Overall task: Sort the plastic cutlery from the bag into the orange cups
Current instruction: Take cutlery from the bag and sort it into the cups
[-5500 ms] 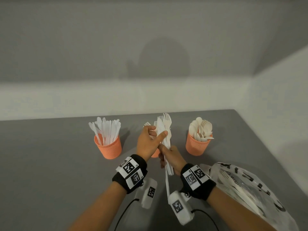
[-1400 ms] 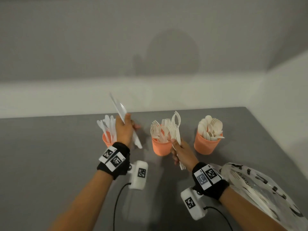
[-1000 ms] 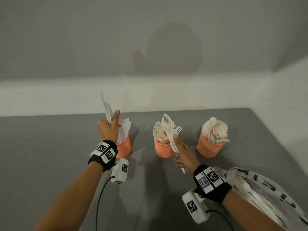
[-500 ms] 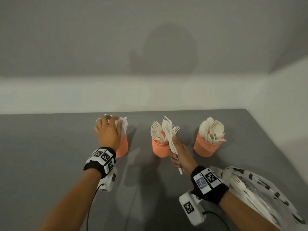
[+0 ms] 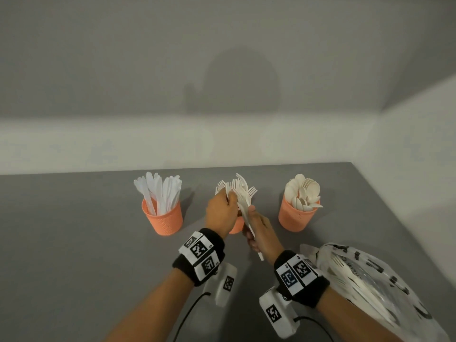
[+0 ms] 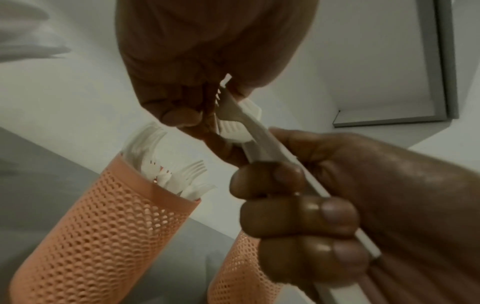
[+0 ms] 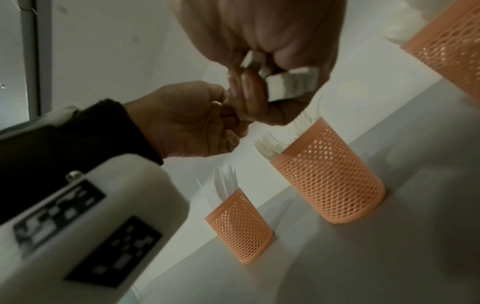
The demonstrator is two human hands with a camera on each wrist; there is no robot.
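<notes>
Three orange mesh cups stand in a row. The left cup (image 5: pixel 163 219) holds knives, the middle cup (image 5: pixel 236 227) holds forks, and the right cup (image 5: pixel 296 217) holds spoons. My right hand (image 5: pixel 252 234) grips a bundle of white forks (image 5: pixel 243 202) by the handles, just in front of the middle cup. My left hand (image 5: pixel 228 197) pinches the fork heads (image 6: pixel 228 121) at the top of that bundle. In the left wrist view the right hand's fingers (image 6: pixel 298 207) curl round the handles. The middle cup is largely hidden behind both hands.
The plastic bag (image 5: pixel 370 287) with more cutlery lies at the near right, beside my right forearm. The grey table (image 5: pixel 74 243) ends at a white wall behind the cups and has an edge at the right.
My left hand set its knives into the left cup, let go, and moved right to the forks held by my right hand. The right hand has stayed by the middle cup.
</notes>
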